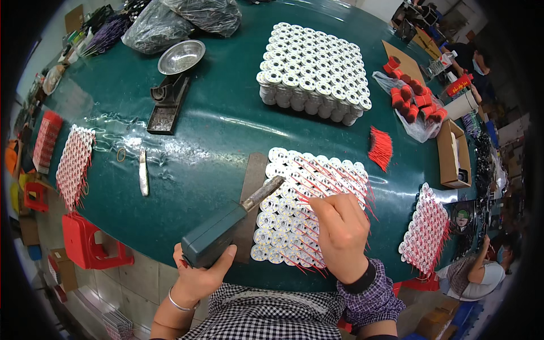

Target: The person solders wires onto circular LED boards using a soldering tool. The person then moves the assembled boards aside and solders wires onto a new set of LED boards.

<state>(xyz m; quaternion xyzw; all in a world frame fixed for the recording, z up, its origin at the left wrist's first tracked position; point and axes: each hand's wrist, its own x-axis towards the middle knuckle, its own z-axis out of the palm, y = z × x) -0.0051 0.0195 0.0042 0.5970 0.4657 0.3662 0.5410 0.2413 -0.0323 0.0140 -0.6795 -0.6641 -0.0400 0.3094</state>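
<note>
My left hand (pixel 198 279) is wrapped round the dark green, boxy body of a soldering gun (pixel 218 233). Its thick metal barrel reaches up and right, the tip over the upper left part of a tray-like block of round white LED boards (pixel 273 237). Thin red wires (pixel 331 175) stand out from many of these boards, mainly on the upper and right side. Over the middle of the block, my right hand (pixel 343 233) is closed in a pinch on thin red wire ends at its fingertips. Its palm side and the boards beneath it are hidden.
A stacked block of white-topped cylinders (pixel 317 68) stands far back. Red wires (pixel 380 149) lie in a bunch at right, near bundled red wires (pixel 416 99). Wired board blocks (pixel 424 229) sit right and left. A metal bowl (pixel 181 56), black holder (pixel 168 107) and knife-like strip (pixel 143 173) lie left.
</note>
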